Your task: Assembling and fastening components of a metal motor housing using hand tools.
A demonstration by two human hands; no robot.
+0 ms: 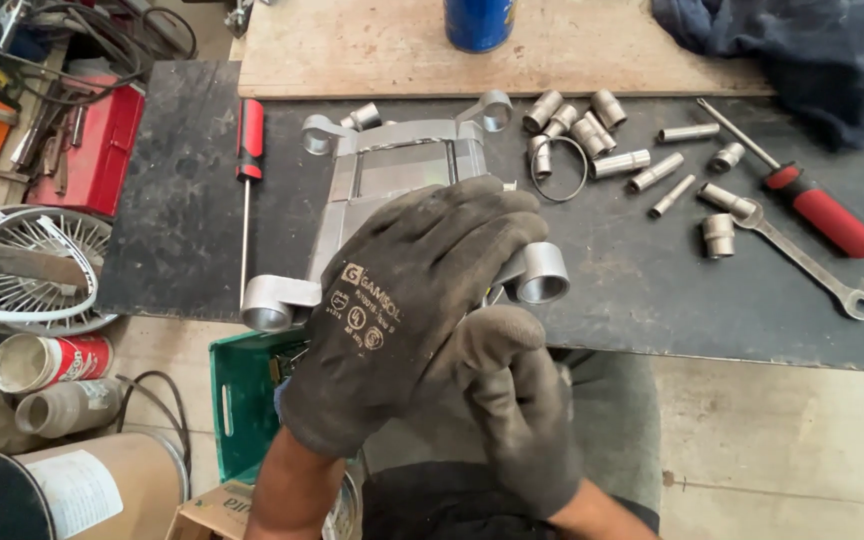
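**Inspector:** What was the state of the grip on each hand?

**Assistant:** Both hands wore dark gloves. The left hand [407, 300], at centre frame, lay with fingers spread flat over the near end of the metal motor housing [392, 175]; it pressed on it rather than clamped it. The right hand [517, 395] sat just below, touching the left. Whether its fingers closed on anything could not be told, as the left hand hid them.

**Inspector:** Where did the housing lie?

**Assistant:** On the dark table [652, 290], centre frame, its near end at the table's front edge, with round lugs at its corners.

**Inspector:** And around it?

**Assistant:** A red-handled screwdriver [249, 175] lay just left of the housing. Loose sockets [577, 125] and a wire ring [562, 170] lay to its right. Further right lay a spanner [802, 262] and a second red-handled tool [802, 195]. A blue can [479, 22] stood at the upper edge on a wooden board [372, 45].
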